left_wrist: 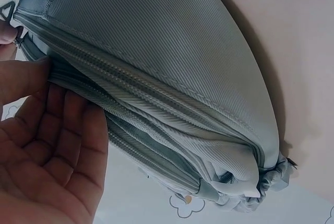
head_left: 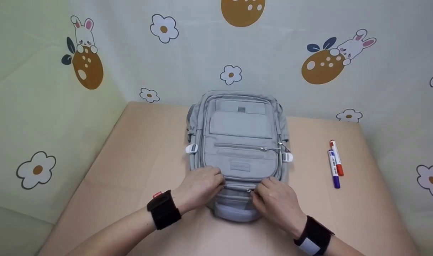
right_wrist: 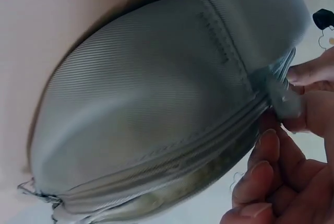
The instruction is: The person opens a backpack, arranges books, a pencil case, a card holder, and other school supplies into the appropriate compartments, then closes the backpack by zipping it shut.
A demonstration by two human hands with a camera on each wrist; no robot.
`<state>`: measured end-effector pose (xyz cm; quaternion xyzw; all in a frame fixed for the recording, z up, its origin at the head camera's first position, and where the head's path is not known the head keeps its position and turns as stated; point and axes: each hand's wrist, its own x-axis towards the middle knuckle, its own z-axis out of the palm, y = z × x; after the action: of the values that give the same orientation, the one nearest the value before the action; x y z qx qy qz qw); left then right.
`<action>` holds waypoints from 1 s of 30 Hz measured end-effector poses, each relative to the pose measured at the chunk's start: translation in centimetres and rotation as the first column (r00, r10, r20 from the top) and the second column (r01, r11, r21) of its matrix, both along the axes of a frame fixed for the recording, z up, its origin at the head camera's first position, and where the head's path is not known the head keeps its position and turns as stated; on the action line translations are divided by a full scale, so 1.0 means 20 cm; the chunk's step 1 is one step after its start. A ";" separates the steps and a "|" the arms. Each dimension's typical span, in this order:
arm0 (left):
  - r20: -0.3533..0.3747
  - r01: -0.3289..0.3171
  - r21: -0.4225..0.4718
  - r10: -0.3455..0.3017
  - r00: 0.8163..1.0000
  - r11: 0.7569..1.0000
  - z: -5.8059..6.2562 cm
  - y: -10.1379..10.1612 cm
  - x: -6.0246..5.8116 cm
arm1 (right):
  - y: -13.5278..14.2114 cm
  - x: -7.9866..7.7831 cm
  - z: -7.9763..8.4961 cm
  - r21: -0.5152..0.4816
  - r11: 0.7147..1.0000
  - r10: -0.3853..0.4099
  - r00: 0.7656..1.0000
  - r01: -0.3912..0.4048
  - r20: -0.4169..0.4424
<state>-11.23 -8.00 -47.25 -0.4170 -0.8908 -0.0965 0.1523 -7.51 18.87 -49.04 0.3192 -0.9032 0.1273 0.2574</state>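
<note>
A grey backpack (head_left: 241,124) lies on the table with its front pockets facing up and its top handle (head_left: 237,212) toward me. My left hand (head_left: 202,183) pinches the fabric edge of a zipped compartment on its left side. In the left wrist view the thumb lies on one side of that zipper edge (left_wrist: 78,91), the curled fingers on the other. On the right side, my right hand (head_left: 278,199) grips at a metal zipper pull (head_left: 249,190). A blurred grey tab (right_wrist: 284,101) shows by its thumb in the right wrist view, where the zipper seam gapes below.
Two markers, one red (head_left: 336,158) and one blue (head_left: 333,169), lie side by side on the table (head_left: 148,142) right of the backpack. White strap buckles (head_left: 191,148) stick out at its sides. A patterned curtain (head_left: 273,53) encloses the table behind and at both sides.
</note>
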 end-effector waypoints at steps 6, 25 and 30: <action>0.007 0.003 0.006 -0.003 1.000 1.000 0.00 0.00 0.00 | 0.13 0.00 0.01 0.035 0.999 -0.015 0.997 0.013 0.072; 0.030 0.005 -0.040 -0.003 1.000 0.999 0.04 0.04 0.01 | 0.34 -0.05 0.01 -0.059 0.990 -0.117 0.985 0.125 0.125; 0.050 0.061 -0.066 -0.057 0.997 0.996 0.09 0.16 0.01 | 0.34 -0.04 0.01 -0.078 0.988 -0.119 0.983 0.130 0.140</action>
<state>-10.96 -4.77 -45.54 -0.4456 -0.8843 -0.0808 0.1137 -8.35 25.75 -48.90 0.2412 -0.9303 0.1715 0.2167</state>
